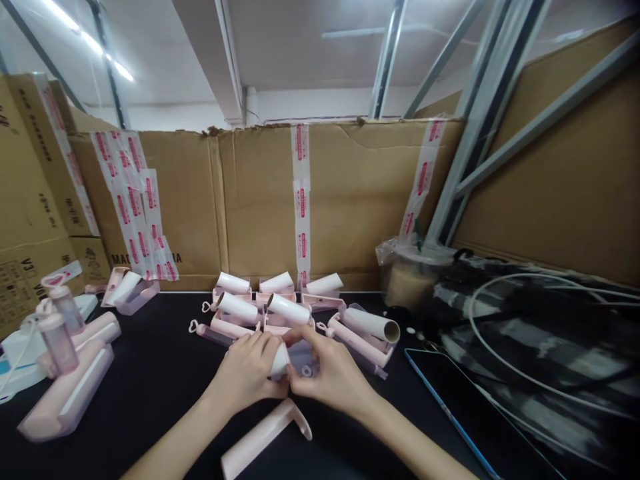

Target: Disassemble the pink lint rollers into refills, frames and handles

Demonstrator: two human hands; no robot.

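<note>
My left hand (245, 370) is wrapped round a white lint-roller roll (280, 362), whose end shows between my hands. At that end, the thumb and curled fingers of my right hand (335, 370) grip the roll's edge. Behind my fingers lies a clear purplish case part (300, 350) with a small ring-shaped piece in it. Just in front of my hands, a pink bent handle piece (265, 437) rests on the black table. Beyond my hands stand several pink holders with white rolls (287, 308); one roll at the right (370, 322) shows its brown cardboard core.
Pink lint rollers in clear covers (75, 387) lie at the left, beside a white device (17, 353). A dark tablet (465, 400) is at the right. Behind it are a bagged drink cup (410, 280) and a black-and-white bundle with cables (530, 353). Cardboard (260, 193) walls the back.
</note>
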